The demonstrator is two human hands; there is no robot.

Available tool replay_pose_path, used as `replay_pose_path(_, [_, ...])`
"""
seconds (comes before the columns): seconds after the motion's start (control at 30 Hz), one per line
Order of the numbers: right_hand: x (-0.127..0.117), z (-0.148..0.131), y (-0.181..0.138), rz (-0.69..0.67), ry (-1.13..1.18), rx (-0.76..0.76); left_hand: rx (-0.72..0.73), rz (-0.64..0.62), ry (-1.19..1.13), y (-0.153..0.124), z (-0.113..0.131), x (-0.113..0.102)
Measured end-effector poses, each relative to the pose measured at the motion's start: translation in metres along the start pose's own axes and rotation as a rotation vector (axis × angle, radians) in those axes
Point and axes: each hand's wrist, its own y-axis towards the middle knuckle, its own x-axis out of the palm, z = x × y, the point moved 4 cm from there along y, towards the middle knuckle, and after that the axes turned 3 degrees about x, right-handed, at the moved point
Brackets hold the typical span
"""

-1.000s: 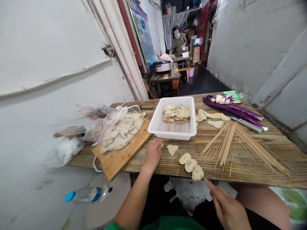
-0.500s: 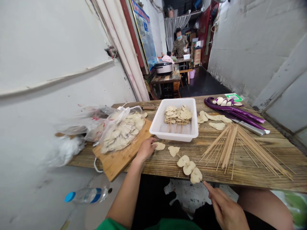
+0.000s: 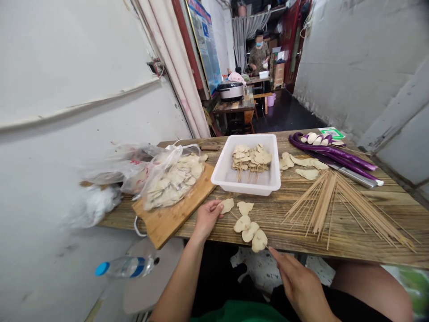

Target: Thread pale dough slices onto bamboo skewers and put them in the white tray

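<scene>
My left hand (image 3: 205, 216) rests on the wooden table (image 3: 288, 223) and pinches a pale slice (image 3: 227, 205) by its edge. Just right of that slice lies another loose slice (image 3: 245, 207). My right hand (image 3: 298, 282) is closed on the lower end of a bamboo skewer (image 3: 250, 231) that carries three pale slices, lying near the table's front edge. A white tray (image 3: 250, 183) behind them holds several finished skewers. A fan of bare bamboo sticks (image 3: 338, 203) lies to the right.
A wooden cutting board (image 3: 174, 214) at the left carries a plastic bag of slices (image 3: 170, 179). Purple eggplants (image 3: 335, 154) and a knife lie at the back right. A water bottle (image 3: 125, 267) lies below on a stool. Another person stands far down the corridor.
My left hand drew back from the tray's front and took hold of a slice. My right hand slid the loaded skewer leftwards toward it.
</scene>
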Motion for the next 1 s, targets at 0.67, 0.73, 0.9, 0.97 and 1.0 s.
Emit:
replay_pose_path(0.67, [0.016, 0.0, 0.007, -0.132, -0.01, 0.022, 0.088, 0.029, 0.018, -0.001, -0.004, 0.0])
replay_pose_path(0.73, [0.016, -0.001, 0.007, -0.127, -0.008, 0.02, 0.093, 0.032, 0.026, -0.001, -0.004, 0.0])
replay_pose_path(0.9, [0.013, -0.003, 0.009, -0.099, -0.022, 0.01, 0.109, 0.026, 0.058, -0.001, -0.005, 0.001])
replay_pose_path(0.97, [0.012, -0.005, 0.01, -0.075, -0.028, 0.011, 0.124, 0.025, 0.081, -0.002, -0.005, 0.002])
replay_pose_path(1.0, [0.012, -0.006, 0.011, -0.063, -0.034, 0.01, 0.136, 0.026, 0.096, -0.003, -0.005, 0.002])
